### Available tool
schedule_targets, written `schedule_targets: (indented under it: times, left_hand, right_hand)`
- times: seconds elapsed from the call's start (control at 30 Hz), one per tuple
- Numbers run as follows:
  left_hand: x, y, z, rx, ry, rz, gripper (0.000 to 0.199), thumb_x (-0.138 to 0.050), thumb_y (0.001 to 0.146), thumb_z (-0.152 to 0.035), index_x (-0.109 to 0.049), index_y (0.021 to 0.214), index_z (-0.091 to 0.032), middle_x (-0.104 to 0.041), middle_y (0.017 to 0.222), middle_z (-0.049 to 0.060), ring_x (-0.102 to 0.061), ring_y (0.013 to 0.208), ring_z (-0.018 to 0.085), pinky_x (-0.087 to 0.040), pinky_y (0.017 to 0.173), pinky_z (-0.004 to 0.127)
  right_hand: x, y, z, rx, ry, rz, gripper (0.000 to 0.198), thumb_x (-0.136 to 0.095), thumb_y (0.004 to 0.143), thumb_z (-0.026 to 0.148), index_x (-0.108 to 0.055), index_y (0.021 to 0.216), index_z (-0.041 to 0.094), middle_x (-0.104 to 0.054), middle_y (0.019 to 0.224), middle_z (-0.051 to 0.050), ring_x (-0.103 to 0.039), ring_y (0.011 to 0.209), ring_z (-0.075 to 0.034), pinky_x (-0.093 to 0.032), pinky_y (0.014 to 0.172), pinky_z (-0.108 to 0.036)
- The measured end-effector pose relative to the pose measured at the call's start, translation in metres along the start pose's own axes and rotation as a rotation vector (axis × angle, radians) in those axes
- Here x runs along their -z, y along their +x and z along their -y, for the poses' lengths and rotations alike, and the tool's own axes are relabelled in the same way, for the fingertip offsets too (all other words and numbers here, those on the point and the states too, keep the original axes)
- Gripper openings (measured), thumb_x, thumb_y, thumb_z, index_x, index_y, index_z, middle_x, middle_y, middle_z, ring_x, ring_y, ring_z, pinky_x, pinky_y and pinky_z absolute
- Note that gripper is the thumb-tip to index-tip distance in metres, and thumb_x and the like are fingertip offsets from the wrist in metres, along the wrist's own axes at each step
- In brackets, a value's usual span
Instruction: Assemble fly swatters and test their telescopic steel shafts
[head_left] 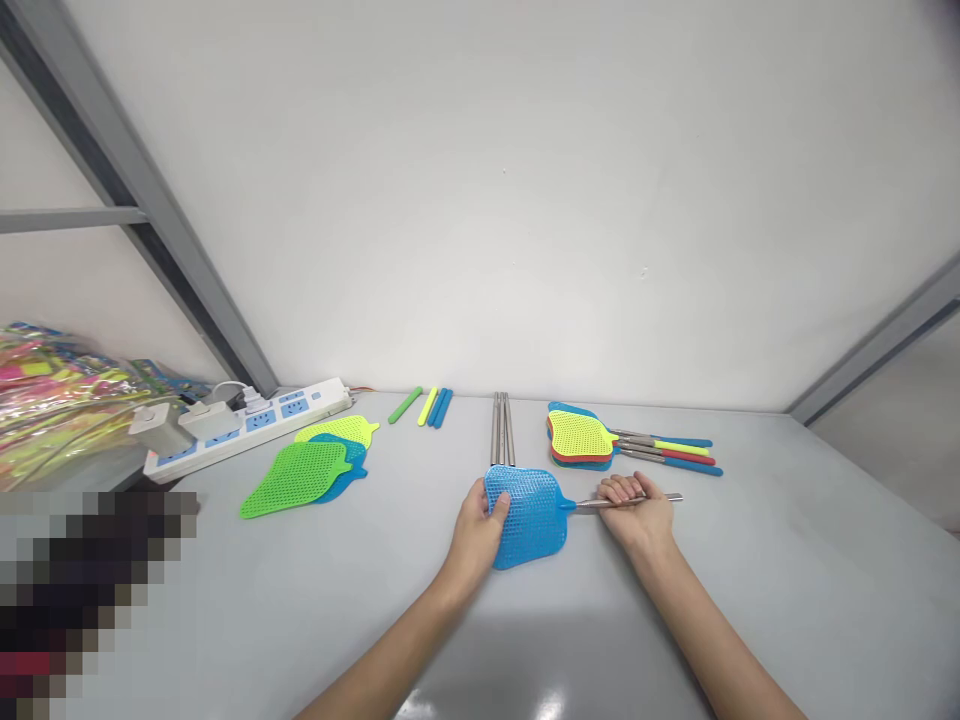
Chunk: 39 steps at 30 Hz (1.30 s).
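My left hand [480, 528] grips the outer edge of a blue fly swatter head [529, 518], thumb on top of the mesh. Its metal rod [589, 504] joins the head's neck and runs to the right, where my right hand [637, 510] is closed round it, palm up. The rod's bare end sticks out past that hand, with no coloured grip on it. Just beyond the blue head lie several loose metal rods [502, 425]. Behind my right hand is a stack of fly swatters [581, 437] with coloured handle grips.
Left on the table are loose green, blue and yellow swatter heads [300, 478]. Several coloured grips [431, 408] lie near the wall. A white power strip [262, 425] with plugged-in adapters and bagged colourful goods [60, 400] stand at far left.
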<state>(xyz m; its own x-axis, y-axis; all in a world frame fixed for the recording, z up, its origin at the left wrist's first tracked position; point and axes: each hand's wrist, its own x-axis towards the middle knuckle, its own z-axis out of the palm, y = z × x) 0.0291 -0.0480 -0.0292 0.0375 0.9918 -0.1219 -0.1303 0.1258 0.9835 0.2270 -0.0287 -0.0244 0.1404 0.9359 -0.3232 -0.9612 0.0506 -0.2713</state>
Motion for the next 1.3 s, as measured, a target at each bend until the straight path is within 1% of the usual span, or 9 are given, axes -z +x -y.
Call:
schedule_targets:
  times: [0.1,0.4,0.63,0.77,0.87,1.07,1.17,1.3]
  left_hand:
    - [0.0009,0.0011,0.0017,0.0,-0.001,-0.013,0.033,-0.054,0.066,-0.036,-0.052,0.091,-0.015,-0.059,0.095,0.009,-0.053,0.09,0.021,-0.038,0.081,0.034]
    - [0.0013,0.0031,0.0052,-0.033,0.024,-0.011,0.032,-0.054,0.066,-0.036,-0.053,0.09,-0.015,-0.06,0.092,0.009,-0.054,0.086,0.02,-0.039,0.079,0.034]
    - [0.001,0.003,0.0057,-0.036,0.016,-0.022,0.032,-0.054,0.066,-0.035,-0.053,0.091,-0.015,-0.06,0.094,0.009,-0.053,0.089,0.021,-0.038,0.08,0.034]
    - [0.0004,0.0022,0.0047,-0.012,0.026,-0.016,0.032,-0.053,0.066,-0.036,-0.052,0.092,-0.016,-0.058,0.097,0.009,-0.052,0.092,0.022,-0.039,0.079,0.034]
    - [0.0003,0.0018,0.004,-0.012,0.019,-0.011,0.033,-0.053,0.066,-0.036,-0.051,0.091,-0.015,-0.058,0.097,0.009,-0.052,0.092,0.021,-0.038,0.079,0.034]
    - [-0.0005,0.0013,0.0025,-0.022,0.011,-0.039,0.032,-0.054,0.065,-0.037,-0.053,0.089,-0.015,-0.059,0.095,0.009,-0.051,0.093,0.023,-0.039,0.079,0.035]
    - [-0.001,0.0006,0.0009,-0.03,0.017,-0.024,0.032,-0.053,0.066,-0.037,-0.052,0.09,-0.015,-0.059,0.095,0.009,-0.051,0.093,0.023,-0.039,0.079,0.035]
    - [-0.0013,-0.0009,-0.0022,-0.025,0.008,-0.017,0.031,-0.052,0.067,-0.037,-0.051,0.09,-0.015,-0.06,0.09,0.008,-0.054,0.087,0.021,-0.04,0.078,0.035]
  right_hand:
    - [-0.0014,-0.001,-0.0002,0.0,0.01,-0.027,0.025,-0.031,0.07,0.015,-0.016,0.05,0.018,-0.02,0.038,0.006,-0.025,0.032,-0.006,-0.025,0.032,-0.018]
    - [0.0009,0.0016,0.0005,0.035,-0.073,0.048,0.027,-0.034,0.067,0.015,-0.014,0.049,0.017,-0.02,0.038,0.007,-0.025,0.031,-0.005,-0.026,0.033,-0.018]
    - [-0.0004,0.0013,0.0007,0.006,-0.002,-0.013,0.025,-0.032,0.068,0.014,-0.015,0.05,0.018,-0.019,0.038,0.007,-0.025,0.031,-0.006,-0.025,0.032,-0.018]
    - [-0.0008,0.0008,0.0003,0.021,-0.039,0.017,0.026,-0.033,0.068,0.015,-0.014,0.05,0.018,-0.019,0.038,0.007,-0.025,0.031,-0.005,-0.026,0.033,-0.017]
    - [-0.0015,0.0007,-0.0006,0.022,-0.025,0.008,0.026,-0.031,0.069,0.015,-0.013,0.05,0.018,-0.019,0.038,0.007,-0.025,0.031,-0.005,-0.027,0.033,-0.017]
    - [-0.0007,0.0028,-0.0017,0.068,-0.049,0.048,0.028,-0.033,0.069,0.014,-0.012,0.051,0.017,-0.019,0.039,0.007,-0.027,0.031,-0.005,-0.028,0.034,-0.017]
    - [-0.0008,0.0027,-0.002,0.059,-0.028,0.028,0.027,-0.033,0.069,0.015,-0.013,0.051,0.017,-0.02,0.039,0.007,-0.026,0.032,-0.005,-0.029,0.035,-0.018]
    - [-0.0022,0.0012,-0.0031,0.056,-0.003,0.005,0.026,-0.031,0.07,0.014,-0.013,0.051,0.018,-0.02,0.039,0.007,-0.026,0.032,-0.005,-0.028,0.035,-0.018]
